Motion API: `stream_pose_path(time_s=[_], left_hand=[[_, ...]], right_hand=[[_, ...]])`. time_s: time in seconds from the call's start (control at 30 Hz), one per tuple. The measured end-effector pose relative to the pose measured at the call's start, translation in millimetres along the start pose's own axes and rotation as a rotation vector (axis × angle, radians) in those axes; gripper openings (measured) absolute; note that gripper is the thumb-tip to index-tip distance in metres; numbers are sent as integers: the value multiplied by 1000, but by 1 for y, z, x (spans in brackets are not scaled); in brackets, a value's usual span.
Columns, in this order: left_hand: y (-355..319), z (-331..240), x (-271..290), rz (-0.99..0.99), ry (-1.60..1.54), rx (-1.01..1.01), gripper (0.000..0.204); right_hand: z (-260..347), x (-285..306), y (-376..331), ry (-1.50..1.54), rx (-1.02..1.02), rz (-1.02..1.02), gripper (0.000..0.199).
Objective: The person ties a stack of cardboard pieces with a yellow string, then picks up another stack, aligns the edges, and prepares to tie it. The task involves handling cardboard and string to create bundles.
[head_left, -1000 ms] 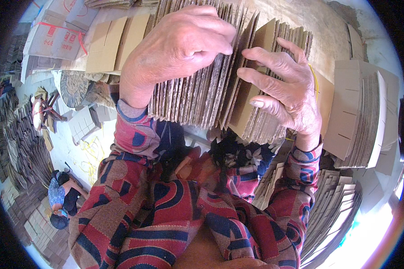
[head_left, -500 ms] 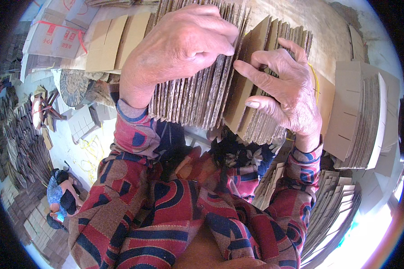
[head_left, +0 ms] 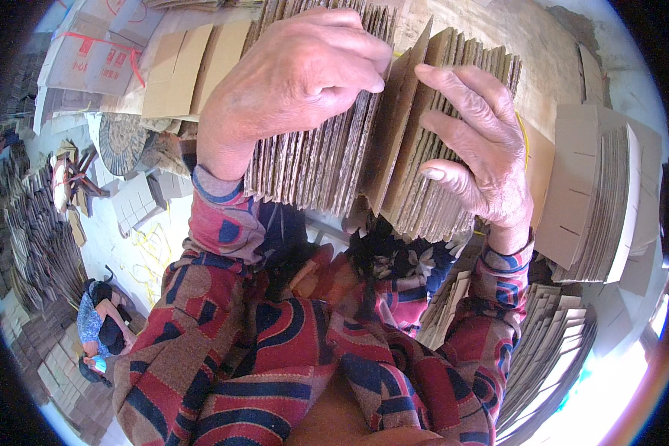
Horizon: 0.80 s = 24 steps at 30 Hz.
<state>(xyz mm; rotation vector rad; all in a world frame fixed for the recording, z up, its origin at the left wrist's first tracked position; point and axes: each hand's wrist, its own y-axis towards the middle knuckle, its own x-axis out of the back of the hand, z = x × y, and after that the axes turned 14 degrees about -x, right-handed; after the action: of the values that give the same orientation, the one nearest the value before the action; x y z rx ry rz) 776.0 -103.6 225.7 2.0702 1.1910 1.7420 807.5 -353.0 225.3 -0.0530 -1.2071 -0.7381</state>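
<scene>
Two blocks of corrugated cardboard sheets stand on edge before me. My left hand (head_left: 305, 70) lies over the left stack (head_left: 316, 167), its fingers curled down onto the sheets near the right side; the fingertips are partly hidden. My right hand (head_left: 483, 145) is held over the right stack (head_left: 431, 201), fingers and thumb apart, with nothing gripped between them. Between the two stacks one cardboard sheet (head_left: 400, 119) stands tilted, its top edge away from the rest of the right stack. A dark gap separates it from the left stack.
Flat cardboard pieces (head_left: 175, 70) lie left of the stacks, below a printed carton (head_left: 89, 63). Another sheet bundle (head_left: 606, 201) stands at the right, with more sheets (head_left: 550, 349) below it. Yellow strapping (head_left: 150, 256) lies on the floor. A person (head_left: 104, 320) crouches at far left.
My right hand's fingers have lifted and shifted right off the front sheets. One sheet at the left of the right stack now stands apart at its top. My left hand has barely moved.
</scene>
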Motion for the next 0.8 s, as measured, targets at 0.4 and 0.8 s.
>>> stream_pose_path(time_s=[0.4,0.8], left_hand=[[-3,0,-3,-84,9,10,17],[-5,1,3,-66,32,-14,15]], right_hand=[[-2,0,3,18,2,8,40],[-3,-5,4,-18,9,11,45]])
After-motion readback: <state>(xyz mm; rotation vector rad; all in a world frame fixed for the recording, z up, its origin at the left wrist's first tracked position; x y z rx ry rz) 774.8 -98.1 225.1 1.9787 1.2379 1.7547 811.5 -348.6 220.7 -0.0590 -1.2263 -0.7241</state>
